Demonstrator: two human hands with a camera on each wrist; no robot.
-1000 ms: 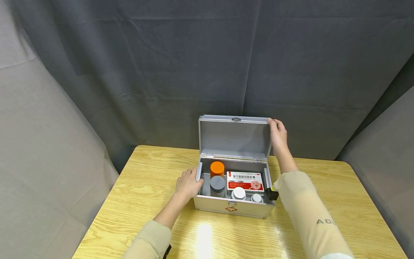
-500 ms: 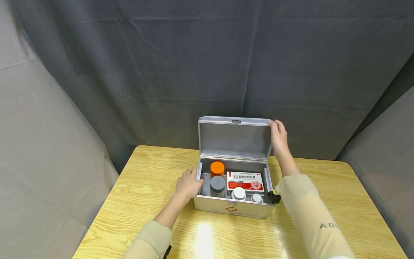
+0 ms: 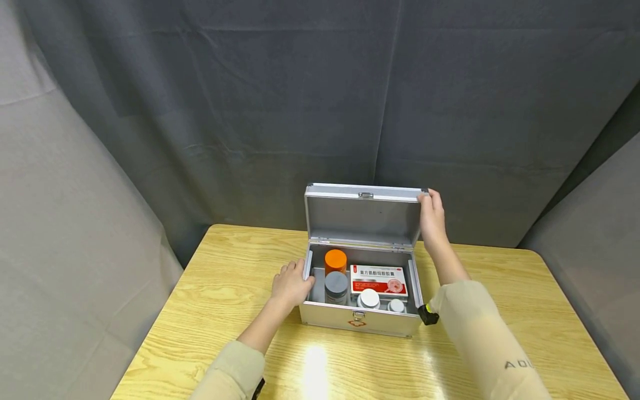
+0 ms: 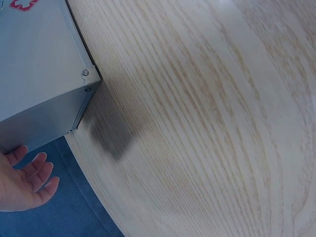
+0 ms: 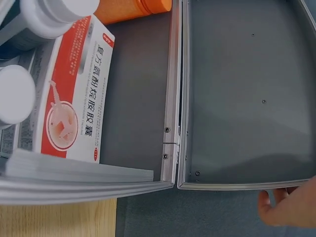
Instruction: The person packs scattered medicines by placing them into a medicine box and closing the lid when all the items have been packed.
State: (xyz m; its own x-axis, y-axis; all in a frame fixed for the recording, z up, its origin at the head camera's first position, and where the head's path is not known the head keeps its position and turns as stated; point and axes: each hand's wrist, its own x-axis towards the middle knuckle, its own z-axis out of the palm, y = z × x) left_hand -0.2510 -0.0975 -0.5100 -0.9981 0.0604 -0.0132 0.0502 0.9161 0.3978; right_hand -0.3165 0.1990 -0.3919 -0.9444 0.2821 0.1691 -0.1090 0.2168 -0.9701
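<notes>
A silver first-aid case [image 3: 330, 320] stands on the table with its lid [image 3: 364, 220] raised. My right hand [image 3: 433, 218] holds the lid's upper right corner; in the right wrist view its bent fingers [image 5: 280, 195] lie at the lid's edge. At the left wall, my left hand [image 3: 291, 284] has its thumb over the rim and its fingers outside. Inside the case are an orange-capped bottle [image 3: 335, 259], a grey-capped bottle [image 3: 336, 284], two white-capped bottles, the larger [image 3: 369, 298] beside the smaller [image 3: 396, 306], and a red-and-white medicine box [image 3: 379, 279].
The wooden table [image 3: 225, 283] extends on both sides and in front of the case. A dark grey curtain [image 3: 300, 111] hangs behind it, and lighter cloth [image 3: 75, 250] closes off the left side. The front latch [image 3: 358, 315] is on the case's near wall.
The lid has tilted slightly forward, its top edge lower and nearer. My right hand and sleeve moved down and a little right with it. The left hand and the case's contents stay put.
</notes>
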